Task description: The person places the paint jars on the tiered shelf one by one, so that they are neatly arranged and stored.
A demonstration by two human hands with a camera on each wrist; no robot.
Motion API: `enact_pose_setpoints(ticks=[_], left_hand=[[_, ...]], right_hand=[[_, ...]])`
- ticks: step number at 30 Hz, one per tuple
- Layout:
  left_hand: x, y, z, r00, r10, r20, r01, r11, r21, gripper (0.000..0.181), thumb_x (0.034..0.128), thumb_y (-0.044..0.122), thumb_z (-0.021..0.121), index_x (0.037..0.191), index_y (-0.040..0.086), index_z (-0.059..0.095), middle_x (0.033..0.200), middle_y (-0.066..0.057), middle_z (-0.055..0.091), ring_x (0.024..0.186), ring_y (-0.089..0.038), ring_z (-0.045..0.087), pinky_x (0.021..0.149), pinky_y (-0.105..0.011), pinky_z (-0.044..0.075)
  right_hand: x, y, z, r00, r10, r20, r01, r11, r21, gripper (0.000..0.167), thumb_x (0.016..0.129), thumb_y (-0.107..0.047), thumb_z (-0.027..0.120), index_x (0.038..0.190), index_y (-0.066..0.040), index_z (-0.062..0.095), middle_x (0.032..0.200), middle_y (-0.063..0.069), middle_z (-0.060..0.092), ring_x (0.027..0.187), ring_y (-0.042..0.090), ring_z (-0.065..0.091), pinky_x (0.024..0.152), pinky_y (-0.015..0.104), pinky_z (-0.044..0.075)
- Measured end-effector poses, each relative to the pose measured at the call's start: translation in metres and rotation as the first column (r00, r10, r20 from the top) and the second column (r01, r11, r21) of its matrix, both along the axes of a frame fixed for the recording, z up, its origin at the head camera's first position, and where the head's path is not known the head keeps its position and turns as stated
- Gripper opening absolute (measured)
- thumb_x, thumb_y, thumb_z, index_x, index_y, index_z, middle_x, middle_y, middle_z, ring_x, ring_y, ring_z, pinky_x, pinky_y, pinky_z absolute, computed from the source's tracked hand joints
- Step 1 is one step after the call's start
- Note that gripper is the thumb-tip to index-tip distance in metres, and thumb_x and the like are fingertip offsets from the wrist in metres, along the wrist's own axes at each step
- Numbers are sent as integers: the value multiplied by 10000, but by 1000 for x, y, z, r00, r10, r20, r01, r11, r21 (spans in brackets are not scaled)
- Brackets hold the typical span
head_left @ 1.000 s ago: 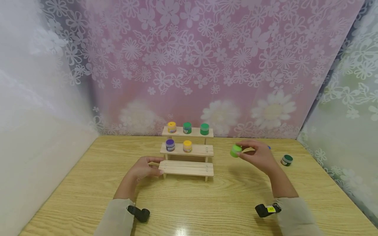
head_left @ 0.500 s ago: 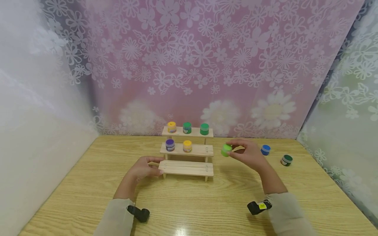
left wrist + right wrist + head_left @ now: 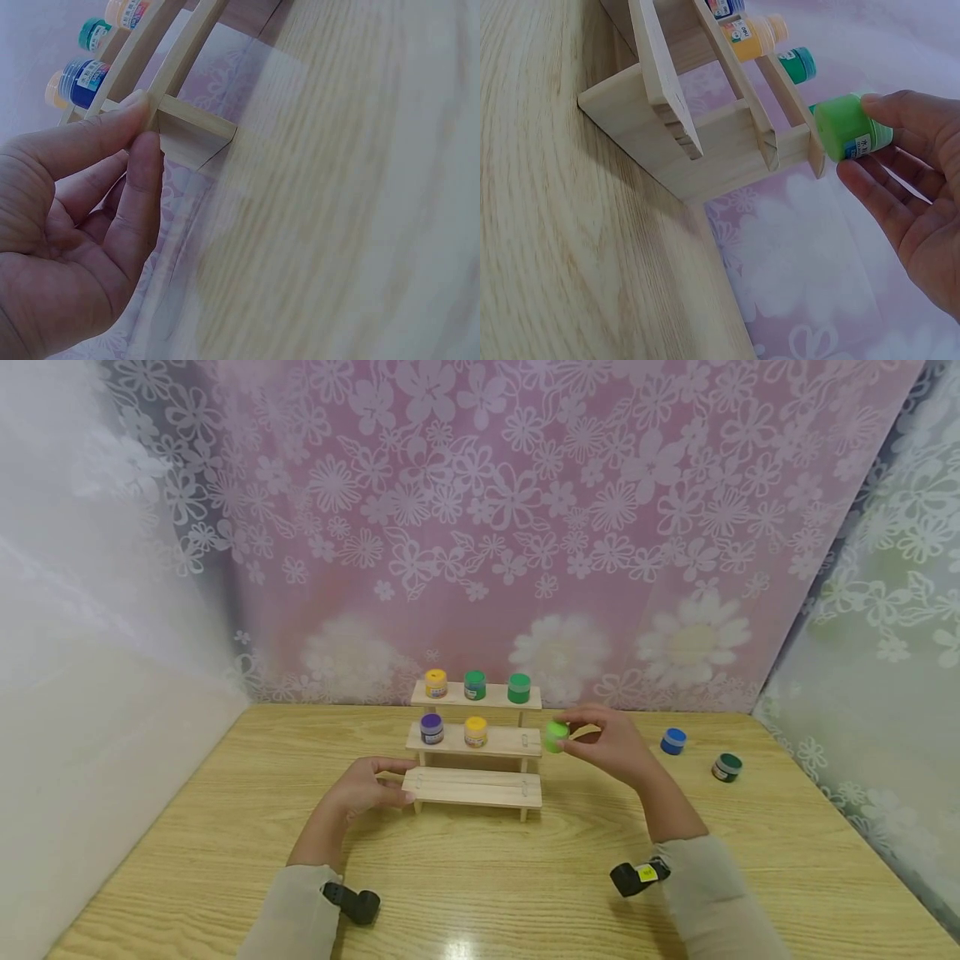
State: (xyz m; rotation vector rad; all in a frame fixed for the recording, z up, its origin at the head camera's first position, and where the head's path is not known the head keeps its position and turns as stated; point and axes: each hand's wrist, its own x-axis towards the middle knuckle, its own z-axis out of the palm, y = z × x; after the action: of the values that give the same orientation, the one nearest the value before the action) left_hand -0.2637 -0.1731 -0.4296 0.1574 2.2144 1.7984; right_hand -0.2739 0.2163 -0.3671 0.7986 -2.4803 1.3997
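Note:
A three-tier wooden shelf [image 3: 472, 789] stands on the table. My left hand [image 3: 369, 792] pinches the left end of its lowest tier between thumb and fingers, as the left wrist view shows close up. In my right hand [image 3: 611, 745] a light green paint jar [image 3: 844, 127] is held by the lid end, in the air just right of the middle tier. That tier carries a purple paint jar [image 3: 431, 729] and a yellow paint jar [image 3: 476, 732]. Along the top tier sit another yellow jar [image 3: 436, 684] and two green jars [image 3: 519, 688].
On the table [image 3: 480, 877] to the right stand a blue jar [image 3: 673, 742] and a dark green jar [image 3: 727, 767]. A pink floral curtain [image 3: 450, 527] hangs behind the table, with pale sheets at both sides.
My right hand has moved left with the light green jar, close to the middle tier's right end. The blue jar has come into full view. My left hand stays on the shelf.

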Motion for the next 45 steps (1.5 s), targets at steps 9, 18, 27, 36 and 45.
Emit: enact_pose_setpoints(ticks=[9, 18, 27, 36, 45], left_hand=[[0, -1, 1, 1000, 1, -3, -1, 1000, -20, 562, 769, -26, 799, 1301, 21, 623, 1370, -229, 510, 1040, -281, 629, 789, -389, 551], [0, 0, 1, 1000, 7, -1, -7, 1000, -19, 556, 769, -29, 798, 1296, 24, 628, 1399, -241, 473, 1039, -274, 628, 783, -384, 553], [1, 0, 3, 1000, 14, -2, -14, 1000, -22, 552, 771, -39, 792, 1294, 26, 630, 1439, -237, 430, 1058, -288, 619, 788, -389, 553], [1, 1, 2, 1000, 23, 1, -23, 999, -31, 556, 762, -38, 799, 1290, 29, 635, 1422, -223, 462, 1080, -299, 615, 808, -394, 548], [0, 1, 0, 999, 39, 20, -38, 999, -20, 536, 761, -33, 801, 1270, 37, 651, 1387, -226, 489, 1036, -277, 636, 794, -376, 552]], right_hand=[[-7, -12, 3, 1000, 21, 4, -21, 1000, 23, 363, 843, -48, 764, 1191, 14, 681, 1185, 161, 617, 981, 300, 625, 771, 318, 562], [-16, -22, 0, 1000, 15, -5, -15, 998, 54, 337, 844, -62, 765, 1170, -8, 694, 1197, 161, 608, 976, 318, 612, 764, 338, 559], [-23, -32, -4, 1000, 31, 4, -31, 998, 62, 306, 833, -50, 773, 1135, -47, 721, 1119, 106, 647, 919, 249, 623, 732, 307, 566], [-25, -38, -8, 1000, 13, 25, -15, 998, 65, 296, 836, -55, 772, 1127, -44, 718, 1118, 107, 645, 935, 254, 618, 757, 336, 563], [-26, -39, -11, 999, -7, 44, 5, 998, 59, 291, 836, -55, 771, 1122, -62, 721, 1153, 81, 648, 930, 231, 622, 754, 325, 561]])
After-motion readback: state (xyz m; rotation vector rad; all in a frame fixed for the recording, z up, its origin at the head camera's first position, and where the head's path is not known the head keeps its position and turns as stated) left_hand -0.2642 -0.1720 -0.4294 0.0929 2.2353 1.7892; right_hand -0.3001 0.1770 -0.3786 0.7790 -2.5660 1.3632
